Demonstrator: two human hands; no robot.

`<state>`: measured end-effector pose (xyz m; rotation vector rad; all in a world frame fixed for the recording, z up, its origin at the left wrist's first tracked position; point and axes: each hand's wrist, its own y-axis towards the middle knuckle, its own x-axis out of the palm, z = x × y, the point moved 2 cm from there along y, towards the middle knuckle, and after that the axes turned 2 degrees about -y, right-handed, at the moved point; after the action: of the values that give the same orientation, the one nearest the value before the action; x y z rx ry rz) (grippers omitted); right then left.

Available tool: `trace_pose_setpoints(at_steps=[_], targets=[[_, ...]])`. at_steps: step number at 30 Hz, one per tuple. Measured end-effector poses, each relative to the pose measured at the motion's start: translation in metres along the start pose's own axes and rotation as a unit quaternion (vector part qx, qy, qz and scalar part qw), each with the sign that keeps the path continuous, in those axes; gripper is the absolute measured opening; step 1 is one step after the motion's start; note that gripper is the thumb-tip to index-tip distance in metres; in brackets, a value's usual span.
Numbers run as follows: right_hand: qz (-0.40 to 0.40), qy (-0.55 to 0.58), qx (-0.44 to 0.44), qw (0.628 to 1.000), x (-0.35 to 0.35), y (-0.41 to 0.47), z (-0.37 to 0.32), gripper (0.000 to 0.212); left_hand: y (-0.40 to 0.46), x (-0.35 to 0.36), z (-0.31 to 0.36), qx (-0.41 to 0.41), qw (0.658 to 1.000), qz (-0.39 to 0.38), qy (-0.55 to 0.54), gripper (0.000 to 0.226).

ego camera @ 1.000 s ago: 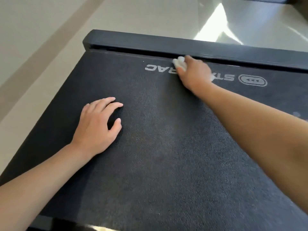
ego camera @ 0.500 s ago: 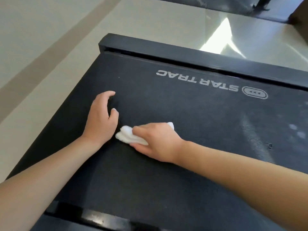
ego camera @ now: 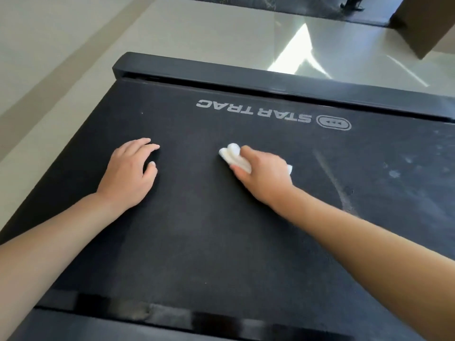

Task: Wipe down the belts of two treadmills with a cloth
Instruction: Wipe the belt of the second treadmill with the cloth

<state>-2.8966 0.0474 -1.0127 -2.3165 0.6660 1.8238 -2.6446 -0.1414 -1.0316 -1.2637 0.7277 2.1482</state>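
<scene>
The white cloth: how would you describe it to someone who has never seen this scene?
Find the black treadmill belt with pale upside-down lettering. Below that lettering the right hand presses a small crumpled cloth onto the belt. It is the only white thing there; the left hand lies empty.

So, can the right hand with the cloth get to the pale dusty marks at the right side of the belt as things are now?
Probably yes. The right hand presses the cloth on the belt, and the dusty marks lie to its right on the same flat surface with nothing between. The left hand rests on the other side.
</scene>
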Motion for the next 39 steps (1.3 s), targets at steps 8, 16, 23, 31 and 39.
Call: trace_pose_setpoints(at_steps=[8, 16, 23, 31, 39], targets=[[-0.111, 0.076, -0.339, 0.931, -0.002, -0.105, -0.072, 0.023, 0.01, 0.026, 0.072, 0.155, 0.984, -0.089, 0.017, 0.051], [0.071, -0.092, 0.241, 0.964, -0.056, 0.03, 0.17, 0.049, 0.009, 0.039, 0.081, 0.155, 0.984, -0.089, -0.017, 0.046], [-0.022, 0.019, -0.082, 0.996, -0.01, -0.052, -0.02, 0.023, 0.01, 0.04, 0.082, 0.15, 0.985, -0.086, -0.023, 0.049], [-0.084, 0.09, -0.236, 0.964, -0.015, -0.1, -0.045, 0.024, 0.005, 0.039, 0.086, 0.143, 0.985, -0.093, 0.005, 0.052], [0.062, -0.064, 0.256, 0.963, -0.09, -0.06, 0.194, 0.05, -0.036, 0.055, 0.137, 0.217, 0.965, -0.147, -0.002, 0.054]])
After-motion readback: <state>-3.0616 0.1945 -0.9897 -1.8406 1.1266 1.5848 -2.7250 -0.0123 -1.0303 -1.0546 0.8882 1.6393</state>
